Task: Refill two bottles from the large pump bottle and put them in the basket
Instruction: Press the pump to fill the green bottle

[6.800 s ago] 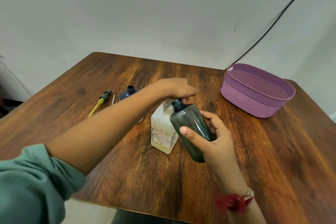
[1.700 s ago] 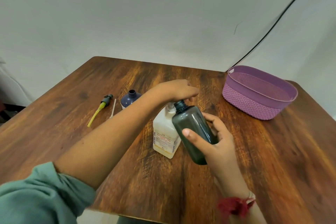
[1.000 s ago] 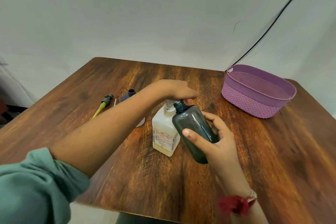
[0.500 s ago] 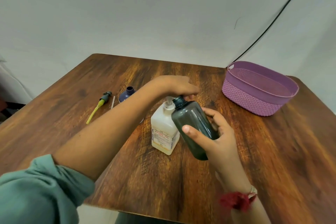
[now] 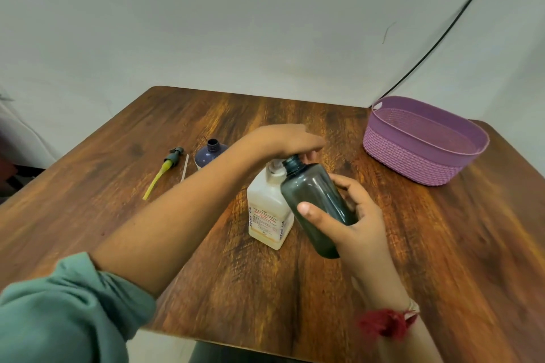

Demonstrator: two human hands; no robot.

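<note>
Large pump bottle stands upright mid-desk, steady enough for pressing. The left hand lies flat on its pump head, fingers straight. The right hand curls its fingers round the dark bottle, tilted so the open neck sits at the pump, apparently to catch the liquid. An uncapped blue bottle stands nearer the left edge. The basket sits at the far right corner.
</note>
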